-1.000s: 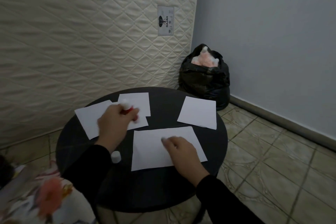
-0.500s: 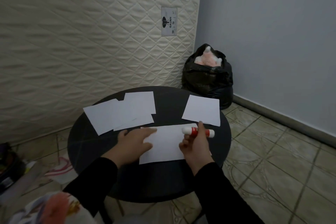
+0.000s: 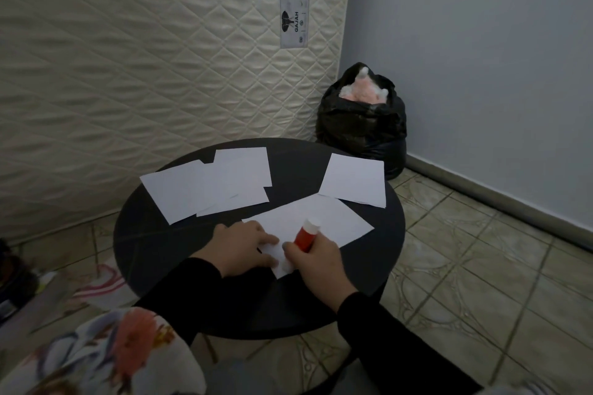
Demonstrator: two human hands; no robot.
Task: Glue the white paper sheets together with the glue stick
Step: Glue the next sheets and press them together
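Gluing paper on a round black table [image 3: 154, 244] in a tiled corner.
Right hand [image 3: 316, 261] grips the red glue stick [image 3: 306, 236] over the near sheet [image 3: 324, 220]; left hand [image 3: 239, 248], fingers straight, presses that sheet; a quilted mattress [image 3: 128, 58] leans behind.

A cream quilted mattress [image 3: 144, 58] stands upright along the left side, a small printed label [image 3: 294, 20] near its right edge. It meets a pale blue-grey painted wall [image 3: 481, 58] in the corner, where a black plastic bag stuffed with something pink and white [image 3: 362, 125] sits on the beige patterned floor tiles [image 3: 481, 282]. A round dark tabletop [image 3: 154, 247] stands in front. Light is dim.
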